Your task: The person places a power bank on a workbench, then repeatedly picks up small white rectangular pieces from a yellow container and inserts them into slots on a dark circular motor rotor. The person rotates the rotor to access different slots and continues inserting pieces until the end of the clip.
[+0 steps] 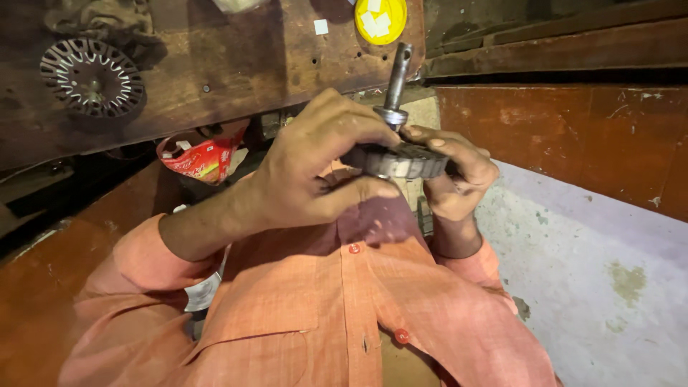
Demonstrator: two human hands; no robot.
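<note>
Both my hands hold a round metal rotor (401, 162) with a ribbed rim, close in front of my chest. A steel shaft (398, 75) sticks out of its centre, pointing away from me. My left hand (315, 168) wraps over the rotor's left side, fingers on top and thumb underneath. My right hand (455, 175) grips the right side of the rim, with its fingertips near the base of the shaft. My orange shirt (344, 308) fills the lower part of the view.
A dark wooden workbench (236, 64) lies beyond my hands, with a round slotted metal stator (92, 77) at its left and a yellow lid (380, 19) holding white bits. A red plastic packet (201, 159) sits below the bench edge. Reddish wooden panel (573, 136) and pale floor (595, 272) on the right.
</note>
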